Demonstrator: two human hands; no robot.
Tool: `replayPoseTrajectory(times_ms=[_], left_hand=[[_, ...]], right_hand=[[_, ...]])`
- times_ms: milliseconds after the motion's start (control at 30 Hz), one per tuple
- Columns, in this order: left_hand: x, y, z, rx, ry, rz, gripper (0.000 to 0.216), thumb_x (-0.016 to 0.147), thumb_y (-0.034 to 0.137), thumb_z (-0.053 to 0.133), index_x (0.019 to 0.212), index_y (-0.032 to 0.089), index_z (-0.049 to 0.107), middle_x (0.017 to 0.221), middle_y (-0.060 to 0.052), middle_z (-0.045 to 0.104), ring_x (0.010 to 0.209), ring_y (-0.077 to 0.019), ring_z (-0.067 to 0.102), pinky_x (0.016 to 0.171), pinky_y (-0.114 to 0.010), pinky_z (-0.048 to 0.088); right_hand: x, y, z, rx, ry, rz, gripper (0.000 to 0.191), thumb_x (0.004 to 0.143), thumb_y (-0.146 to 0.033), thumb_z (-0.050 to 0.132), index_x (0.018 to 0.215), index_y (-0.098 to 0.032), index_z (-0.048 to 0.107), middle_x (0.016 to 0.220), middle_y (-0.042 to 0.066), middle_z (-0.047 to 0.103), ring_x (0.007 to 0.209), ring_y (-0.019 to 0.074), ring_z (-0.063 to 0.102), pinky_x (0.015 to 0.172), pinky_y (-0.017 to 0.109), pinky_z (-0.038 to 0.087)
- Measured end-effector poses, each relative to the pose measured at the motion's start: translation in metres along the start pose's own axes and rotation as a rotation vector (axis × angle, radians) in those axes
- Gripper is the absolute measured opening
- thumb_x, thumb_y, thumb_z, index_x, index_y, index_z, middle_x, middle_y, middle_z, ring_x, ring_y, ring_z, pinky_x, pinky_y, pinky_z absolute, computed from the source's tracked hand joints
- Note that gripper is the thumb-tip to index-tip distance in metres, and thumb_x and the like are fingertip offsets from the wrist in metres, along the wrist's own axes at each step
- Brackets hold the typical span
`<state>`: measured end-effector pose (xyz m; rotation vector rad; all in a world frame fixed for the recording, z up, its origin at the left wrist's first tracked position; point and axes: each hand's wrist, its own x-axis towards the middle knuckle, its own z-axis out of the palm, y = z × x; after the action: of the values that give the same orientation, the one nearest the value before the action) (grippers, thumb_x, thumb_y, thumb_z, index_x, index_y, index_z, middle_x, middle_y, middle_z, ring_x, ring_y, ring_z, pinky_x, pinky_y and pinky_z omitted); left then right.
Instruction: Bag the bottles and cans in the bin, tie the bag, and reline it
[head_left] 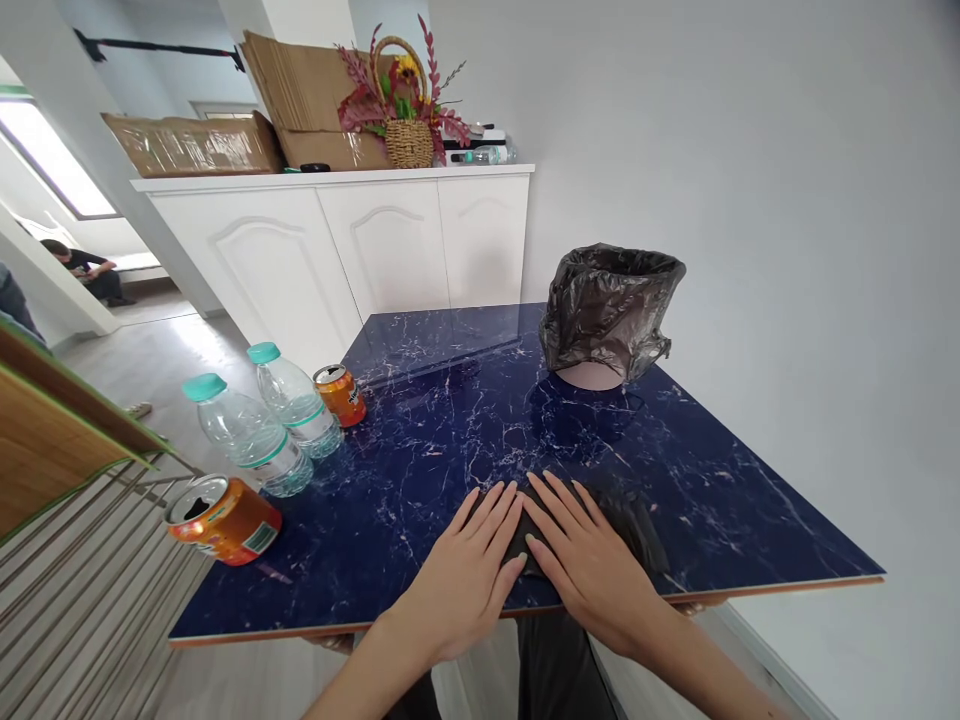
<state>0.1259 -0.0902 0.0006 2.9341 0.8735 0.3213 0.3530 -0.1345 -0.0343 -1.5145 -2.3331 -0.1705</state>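
At the near edge of a dark blue marbled table, my left hand lies palm down with its fingers stretched out. Beside it, fingers spread, my right hand rests flat. Both press on a thin, black sheet-like thing, which looks like a flattened plastic bag; its middle is hidden under my hands. Farther back on the right stands a small bin lined with a dark plastic bag.
On the table's left side are two clear bottles with teal caps and two orange cans. Behind stands a white cabinet bearing cardboard boxes and a flower basket. A person sits far left.
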Motion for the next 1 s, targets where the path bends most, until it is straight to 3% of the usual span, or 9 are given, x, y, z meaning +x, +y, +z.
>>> replayPoseTrajectory(times_ms=[167,267,367,467,567,667,800,1000], left_hand=[[-0.003,-0.004,-0.009,-0.143,-0.056,0.014,0.067,0.114,0.044,0.041,0.173,0.022,0.019,0.178,-0.009,0.023,0.166,-0.0268,0.016,0.137,-0.055,0.017],[-0.009,-0.011,-0.018,-0.278,-0.049,-0.057,0.063,0.114,0.047,0.04,0.171,0.028,0.025,0.178,-0.004,0.024,0.167,-0.0251,0.014,0.138,-0.057,0.014],[-0.017,-0.018,-0.021,-0.437,0.054,-0.222,0.055,0.114,0.049,0.038,0.166,0.031,0.039,0.178,-0.001,0.028,0.167,-0.0244,0.014,0.137,-0.057,0.015],[-0.023,-0.024,-0.019,-0.593,0.178,-0.41,0.049,0.114,0.051,0.035,0.155,0.032,0.054,0.173,-0.001,0.041,0.166,-0.0252,0.022,0.135,-0.057,0.024],[-0.025,-0.025,-0.016,-0.651,0.239,-0.488,0.047,0.113,0.053,0.036,0.146,0.032,0.062,0.167,-0.002,0.05,0.164,-0.0271,0.03,0.133,-0.056,0.029],[-0.025,-0.022,-0.014,-0.641,0.242,-0.472,0.044,0.113,0.053,0.04,0.144,0.032,0.063,0.166,-0.003,0.052,0.163,-0.0275,0.032,0.133,-0.055,0.03],[-0.026,-0.021,-0.014,-0.613,0.252,-0.442,0.043,0.113,0.051,0.04,0.143,0.03,0.063,0.164,-0.005,0.053,0.162,-0.0273,0.034,0.133,-0.055,0.031],[-0.03,-0.023,-0.012,-0.552,0.263,-0.401,0.04,0.114,0.048,0.04,0.141,0.031,0.063,0.159,-0.005,0.058,0.16,-0.0274,0.038,0.13,-0.057,0.037]], right_hand=[[0.001,-0.001,0.0,0.005,-0.012,0.031,0.058,0.115,-0.042,0.038,0.17,-0.024,0.034,0.177,0.007,0.029,0.165,0.03,0.025,0.132,0.06,0.031],[-0.008,-0.014,-0.005,0.005,0.046,0.084,0.061,0.114,-0.043,0.04,0.171,-0.025,0.03,0.179,0.009,0.021,0.166,0.0333,0.02,0.129,0.062,0.034],[-0.028,-0.033,-0.013,-0.012,0.087,0.07,0.064,0.113,-0.043,0.044,0.172,-0.025,0.028,0.18,0.009,0.017,0.166,0.037,0.016,0.129,0.065,0.033],[-0.048,-0.046,-0.014,-0.046,0.086,0.026,0.067,0.111,-0.047,0.048,0.172,-0.027,0.029,0.179,0.01,0.021,0.165,0.0412,0.02,0.126,0.069,0.034],[-0.056,-0.047,-0.007,-0.089,0.079,0.044,0.071,0.111,-0.05,0.047,0.173,-0.025,0.024,0.178,0.013,0.023,0.163,0.042,0.025,0.123,0.07,0.037],[-0.051,-0.036,0.0,-0.105,0.042,0.089,0.072,0.112,-0.052,0.043,0.174,-0.024,0.02,0.178,0.012,0.024,0.164,0.038,0.026,0.125,0.068,0.037],[-0.035,-0.008,0.006,-0.075,-0.012,0.169,0.066,0.114,-0.053,0.035,0.172,-0.023,0.027,0.178,0.009,0.027,0.165,0.0333,0.024,0.128,0.065,0.034],[-0.03,0.06,0.01,-0.038,-0.046,0.232,0.063,0.115,-0.052,0.025,0.169,-0.022,0.037,0.176,0.009,0.033,0.164,0.0309,0.026,0.129,0.063,0.031]])
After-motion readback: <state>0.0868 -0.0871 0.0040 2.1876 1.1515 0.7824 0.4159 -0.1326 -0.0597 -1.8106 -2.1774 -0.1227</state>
